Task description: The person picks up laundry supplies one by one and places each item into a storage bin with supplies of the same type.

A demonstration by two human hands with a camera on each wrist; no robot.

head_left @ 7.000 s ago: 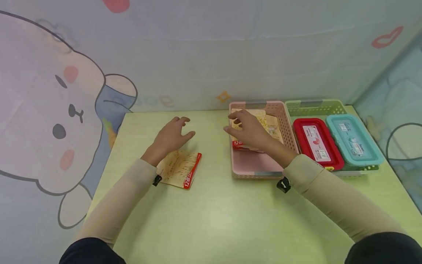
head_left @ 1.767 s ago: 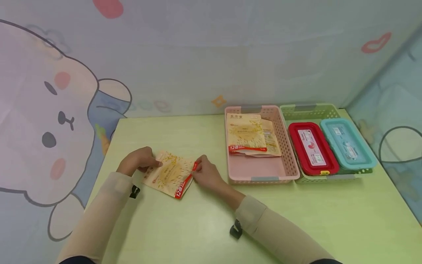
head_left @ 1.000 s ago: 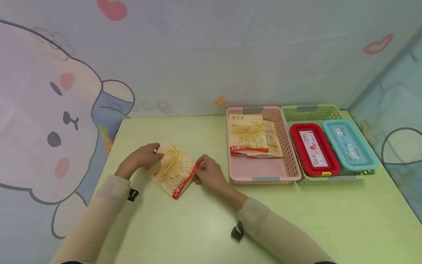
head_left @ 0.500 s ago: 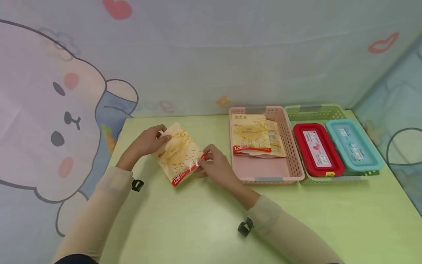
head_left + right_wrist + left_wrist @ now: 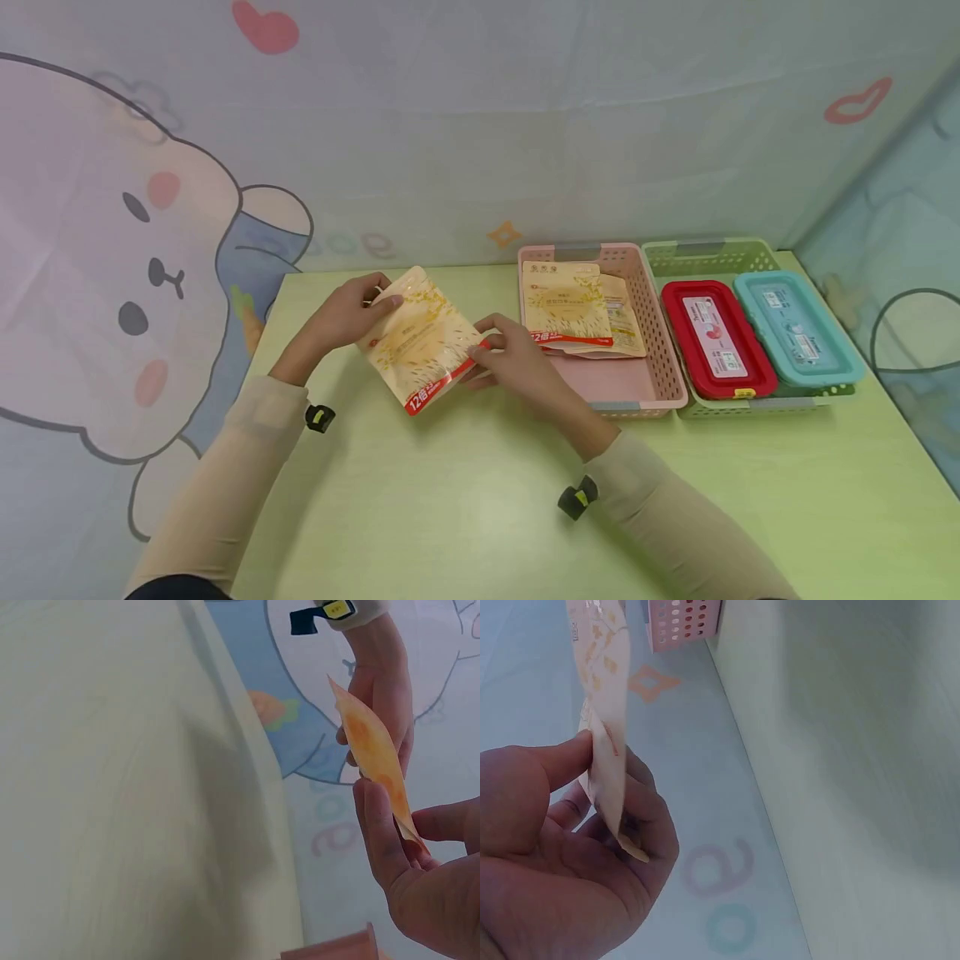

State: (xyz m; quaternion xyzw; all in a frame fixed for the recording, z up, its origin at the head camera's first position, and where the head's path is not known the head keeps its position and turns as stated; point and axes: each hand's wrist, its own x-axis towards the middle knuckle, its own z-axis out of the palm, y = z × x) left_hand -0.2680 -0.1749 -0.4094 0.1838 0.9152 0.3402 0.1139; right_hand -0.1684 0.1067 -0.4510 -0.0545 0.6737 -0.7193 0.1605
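A cream pouch with yellow grain print and a red band is held up off the table, tilted, between both hands. My left hand pinches its upper left edge, thumb on the printed front. At the red-banded end my right hand grips the right corner between thumb and fingers. The left wrist view shows the pouch edge-on in the left hand's grip. In the right wrist view the pouch is thin and slightly bowed, with the right hand at its near end.
Right of the hands stands a pink basket with similar pouches lying in it. A green basket beside it holds a red-lidded pack and a teal-lidded pack. A printed cloth wall rises behind the table.
Seven seconds ago both hands were empty, with this pouch flat on the table. Both hands then took hold of it, lifted it and moved it slightly right toward the pink basket.
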